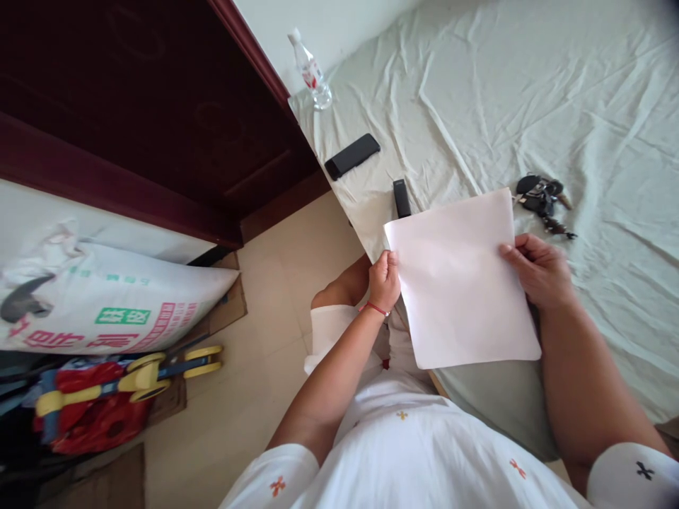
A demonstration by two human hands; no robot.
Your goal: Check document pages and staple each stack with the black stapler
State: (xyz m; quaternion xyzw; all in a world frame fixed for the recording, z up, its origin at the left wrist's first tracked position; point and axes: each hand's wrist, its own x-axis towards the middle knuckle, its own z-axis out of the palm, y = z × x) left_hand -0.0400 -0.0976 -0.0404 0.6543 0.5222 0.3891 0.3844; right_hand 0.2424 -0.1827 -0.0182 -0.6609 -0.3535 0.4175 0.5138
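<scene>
Hands (pixel 385 283) (pixel 541 272) grip white paper (pixel 464 286) by opposite edges; sack (pixel 122 297) bears pink and green characters.

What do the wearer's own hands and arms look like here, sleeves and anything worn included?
Both the left hand and the right hand are bare, without gloves. A thin red band with a small light bead circles the left wrist. The short white sleeves end above the elbows: an orange figure marks the left sleeve, a black one the right sleeve.

Your paper (pixel 467 290) is plain white. Your shirt (pixel 424 452) is white with small orange, yellow and black motifs.
</scene>
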